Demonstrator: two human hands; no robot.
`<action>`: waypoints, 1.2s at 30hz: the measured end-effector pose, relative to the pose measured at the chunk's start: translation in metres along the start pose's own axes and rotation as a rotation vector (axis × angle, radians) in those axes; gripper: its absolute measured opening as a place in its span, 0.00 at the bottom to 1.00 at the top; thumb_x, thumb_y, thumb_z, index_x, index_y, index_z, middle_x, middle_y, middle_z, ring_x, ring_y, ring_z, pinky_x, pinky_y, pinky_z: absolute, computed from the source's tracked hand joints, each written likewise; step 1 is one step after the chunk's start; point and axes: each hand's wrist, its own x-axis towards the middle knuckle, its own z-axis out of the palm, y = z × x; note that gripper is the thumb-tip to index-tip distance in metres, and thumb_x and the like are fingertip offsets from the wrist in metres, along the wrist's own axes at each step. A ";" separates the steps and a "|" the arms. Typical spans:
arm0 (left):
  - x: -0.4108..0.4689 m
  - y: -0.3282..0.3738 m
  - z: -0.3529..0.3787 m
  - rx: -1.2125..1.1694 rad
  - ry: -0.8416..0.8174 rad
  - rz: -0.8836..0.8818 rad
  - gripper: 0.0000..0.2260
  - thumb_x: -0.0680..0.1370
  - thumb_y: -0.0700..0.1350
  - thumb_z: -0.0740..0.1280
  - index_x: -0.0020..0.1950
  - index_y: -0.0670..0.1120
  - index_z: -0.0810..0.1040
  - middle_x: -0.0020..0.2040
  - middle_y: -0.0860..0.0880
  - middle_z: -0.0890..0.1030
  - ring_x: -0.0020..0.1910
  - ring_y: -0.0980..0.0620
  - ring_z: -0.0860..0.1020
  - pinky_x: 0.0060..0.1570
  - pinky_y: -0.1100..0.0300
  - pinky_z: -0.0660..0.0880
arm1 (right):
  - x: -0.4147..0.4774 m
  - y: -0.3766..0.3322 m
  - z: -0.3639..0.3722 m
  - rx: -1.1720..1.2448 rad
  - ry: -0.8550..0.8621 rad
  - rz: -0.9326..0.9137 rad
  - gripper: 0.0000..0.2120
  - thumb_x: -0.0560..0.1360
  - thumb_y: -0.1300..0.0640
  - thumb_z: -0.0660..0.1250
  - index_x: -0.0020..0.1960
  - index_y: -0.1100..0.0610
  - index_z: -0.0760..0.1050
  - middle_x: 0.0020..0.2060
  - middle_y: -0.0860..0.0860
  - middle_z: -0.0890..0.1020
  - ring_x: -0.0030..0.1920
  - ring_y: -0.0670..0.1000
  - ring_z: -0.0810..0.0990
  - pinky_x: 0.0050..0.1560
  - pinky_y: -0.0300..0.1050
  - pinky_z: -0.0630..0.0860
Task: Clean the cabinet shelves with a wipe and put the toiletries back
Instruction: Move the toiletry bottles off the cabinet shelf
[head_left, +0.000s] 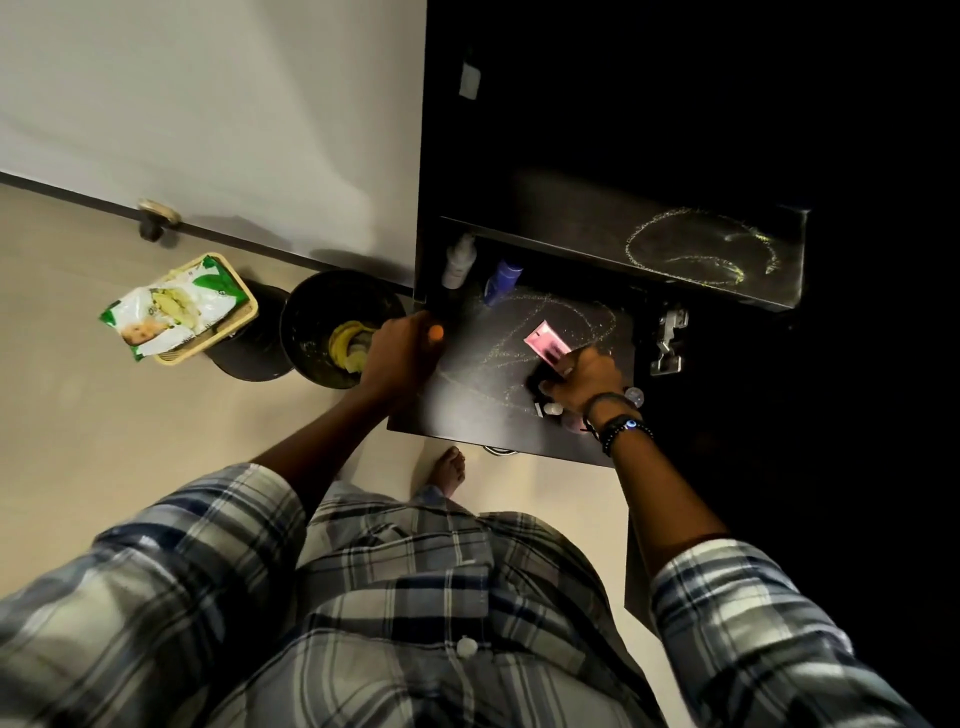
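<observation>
The lower cabinet shelf (483, 395) is dark and streaked with pale yellowish marks. My right hand (584, 376) grips a pink tube (544, 343) just above that shelf, over a small dark item I cannot make out. My left hand (402, 353) is curled round an object with an orange tip (437, 332) at the shelf's left edge. A white bottle (458, 262) and a blue bottle (503, 280) stand at the shelf's back left. Small clear bottles (635, 397) lie beside my right wrist. The upper shelf (706, 249) also carries chalky marks.
A green and white wipes pack (171, 306) lies in a cream basket on a black stool, left of the cabinet. A black bin (311, 312) with yellow waste stands beside my left hand. A metal hinge (667, 338) sits on the cabinet's right. My bare foot (449, 470) is below.
</observation>
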 end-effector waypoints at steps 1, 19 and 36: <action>0.002 0.000 0.001 0.008 0.009 -0.017 0.15 0.79 0.50 0.62 0.53 0.39 0.78 0.43 0.41 0.83 0.43 0.43 0.81 0.47 0.49 0.75 | 0.002 -0.001 0.003 -0.001 0.012 0.007 0.18 0.70 0.53 0.73 0.57 0.59 0.78 0.55 0.59 0.81 0.57 0.60 0.79 0.55 0.47 0.75; 0.031 -0.008 0.007 0.015 0.106 0.009 0.07 0.78 0.42 0.65 0.53 0.40 0.79 0.46 0.40 0.82 0.44 0.42 0.80 0.42 0.52 0.76 | 0.021 -0.113 0.029 0.044 0.153 -0.408 0.13 0.74 0.64 0.63 0.56 0.58 0.80 0.51 0.63 0.82 0.53 0.66 0.79 0.53 0.53 0.78; 0.013 -0.013 0.003 -0.057 0.153 0.044 0.15 0.79 0.48 0.64 0.62 0.41 0.75 0.55 0.41 0.78 0.49 0.44 0.77 0.47 0.50 0.75 | -0.017 -0.045 0.000 0.007 0.060 -0.248 0.16 0.72 0.62 0.69 0.60 0.59 0.78 0.55 0.61 0.82 0.57 0.62 0.79 0.59 0.50 0.74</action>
